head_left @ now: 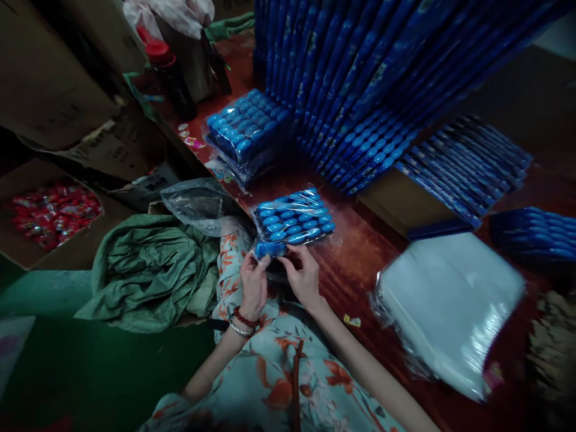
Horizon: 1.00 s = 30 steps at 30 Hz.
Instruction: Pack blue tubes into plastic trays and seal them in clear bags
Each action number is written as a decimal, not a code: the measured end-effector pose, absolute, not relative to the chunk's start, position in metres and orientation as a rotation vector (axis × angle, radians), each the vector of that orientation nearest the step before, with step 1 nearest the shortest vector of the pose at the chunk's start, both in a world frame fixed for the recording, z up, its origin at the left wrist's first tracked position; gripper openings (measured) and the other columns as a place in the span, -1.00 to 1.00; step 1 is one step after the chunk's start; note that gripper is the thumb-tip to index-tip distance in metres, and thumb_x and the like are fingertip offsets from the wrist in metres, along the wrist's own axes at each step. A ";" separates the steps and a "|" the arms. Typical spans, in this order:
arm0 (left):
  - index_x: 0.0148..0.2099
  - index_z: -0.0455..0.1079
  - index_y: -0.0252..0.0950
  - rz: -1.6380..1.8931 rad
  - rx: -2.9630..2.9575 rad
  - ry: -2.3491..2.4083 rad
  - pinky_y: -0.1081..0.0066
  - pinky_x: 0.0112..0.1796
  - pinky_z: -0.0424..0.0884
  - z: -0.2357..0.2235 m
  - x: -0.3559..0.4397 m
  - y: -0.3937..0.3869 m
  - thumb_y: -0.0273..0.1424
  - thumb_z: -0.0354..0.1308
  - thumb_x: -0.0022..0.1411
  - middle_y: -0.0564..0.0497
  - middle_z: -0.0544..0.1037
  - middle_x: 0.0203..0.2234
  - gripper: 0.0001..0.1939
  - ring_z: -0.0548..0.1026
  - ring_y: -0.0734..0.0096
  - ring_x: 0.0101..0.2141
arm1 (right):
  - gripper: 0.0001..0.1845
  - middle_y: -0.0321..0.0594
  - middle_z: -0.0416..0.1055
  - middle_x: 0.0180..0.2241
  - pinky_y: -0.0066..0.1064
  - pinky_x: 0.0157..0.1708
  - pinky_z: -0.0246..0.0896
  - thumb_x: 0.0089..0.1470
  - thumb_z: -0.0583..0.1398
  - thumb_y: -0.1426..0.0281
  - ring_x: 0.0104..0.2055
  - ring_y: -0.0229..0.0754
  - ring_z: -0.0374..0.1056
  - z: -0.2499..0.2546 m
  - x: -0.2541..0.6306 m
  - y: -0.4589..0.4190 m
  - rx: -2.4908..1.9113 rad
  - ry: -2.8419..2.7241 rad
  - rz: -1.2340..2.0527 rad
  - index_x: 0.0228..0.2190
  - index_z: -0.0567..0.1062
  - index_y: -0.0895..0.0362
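Observation:
A pack of shiny blue oval pieces in clear plastic lies at the near edge of the red-brown table. At its near end, a dark blue printed part hangs over the edge. My left hand, with bracelets at the wrist, pinches this part at its left side. Thumb and fingers of my right hand are closed at its right corner. Whether the printed part belongs to the pack or is a separate piece, I cannot tell. Just beyond lies a stack of similar wrapped packs.
Tall rows of blue packages stand at the back. A cardboard box with flat blue packages sits right of them, near a pile of clear plastic bags. Left are a red-capped bottle, green cloth and a carton of red items.

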<state>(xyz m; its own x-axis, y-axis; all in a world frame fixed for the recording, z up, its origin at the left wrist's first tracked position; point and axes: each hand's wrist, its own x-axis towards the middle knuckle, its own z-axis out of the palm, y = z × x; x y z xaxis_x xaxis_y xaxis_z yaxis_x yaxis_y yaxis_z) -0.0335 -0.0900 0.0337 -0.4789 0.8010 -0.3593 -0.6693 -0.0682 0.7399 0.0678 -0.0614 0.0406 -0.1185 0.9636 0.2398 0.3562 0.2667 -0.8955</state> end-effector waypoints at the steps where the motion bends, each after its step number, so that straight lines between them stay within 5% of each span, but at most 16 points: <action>1: -0.31 0.44 -0.24 1.733 0.139 1.050 0.52 -0.16 0.32 0.033 -0.035 -0.090 -0.45 0.34 -0.09 0.13 0.51 -0.38 -0.77 0.43 0.58 -0.34 | -0.84 -0.26 0.41 -0.34 -0.41 -0.31 0.32 0.07 0.18 0.41 -0.33 -0.23 0.37 0.040 0.068 -0.061 -1.232 -1.649 0.855 -0.23 0.40 0.09; 7: -0.32 0.48 -0.24 1.580 0.200 1.027 0.47 -0.14 0.32 0.020 -0.044 -0.090 -0.54 0.35 -0.23 0.10 0.55 -0.36 -0.68 0.45 0.51 -0.31 | -0.82 -0.20 0.44 -0.28 -0.37 -0.25 0.31 0.15 0.10 0.41 -0.25 -0.21 0.38 0.042 0.074 -0.057 -1.197 -1.845 0.693 -0.19 0.42 0.08; 15: -0.33 0.55 -0.26 1.644 0.648 1.410 0.34 -0.13 0.36 0.028 -0.051 -0.087 -0.39 0.30 -0.08 0.00 0.56 -0.37 -0.83 0.48 0.31 -0.26 | -0.73 -0.16 0.47 -0.31 -0.38 -0.29 0.32 0.18 0.05 0.39 -0.30 -0.19 0.41 0.050 0.080 -0.053 -1.291 -2.040 0.616 -0.18 0.52 0.08; 20: -0.31 0.56 -0.22 1.643 0.885 1.499 0.36 -0.19 0.38 0.031 -0.055 -0.087 -0.34 0.24 0.04 -0.02 0.56 -0.39 -0.86 0.47 0.32 -0.29 | -0.70 -0.13 0.49 -0.29 -0.36 -0.25 0.30 0.15 0.09 0.28 -0.27 -0.16 0.40 0.071 0.086 -0.054 -1.335 -2.001 0.815 -0.17 0.52 0.10; 23: -0.30 0.56 -0.20 1.603 0.986 1.483 0.36 -0.21 0.38 0.030 -0.058 -0.087 -0.37 0.24 0.05 -0.02 0.57 -0.38 -0.87 0.48 0.32 -0.30 | -0.62 -0.21 0.50 -0.43 -0.42 -0.41 0.25 0.16 0.05 0.15 -0.41 -0.19 0.39 0.086 0.079 -0.051 -1.460 -1.829 1.035 -0.34 0.54 0.13; 30: -0.31 0.55 -0.26 1.649 0.523 1.452 0.35 -0.14 0.38 0.022 -0.038 -0.092 -0.39 0.30 -0.08 -0.01 0.59 -0.33 -0.80 0.49 0.34 -0.25 | -0.67 -0.24 0.47 -0.48 -0.43 -0.42 0.24 0.03 0.17 0.09 -0.45 -0.20 0.38 0.086 0.061 -0.050 -1.621 -1.638 0.993 -0.38 0.45 0.12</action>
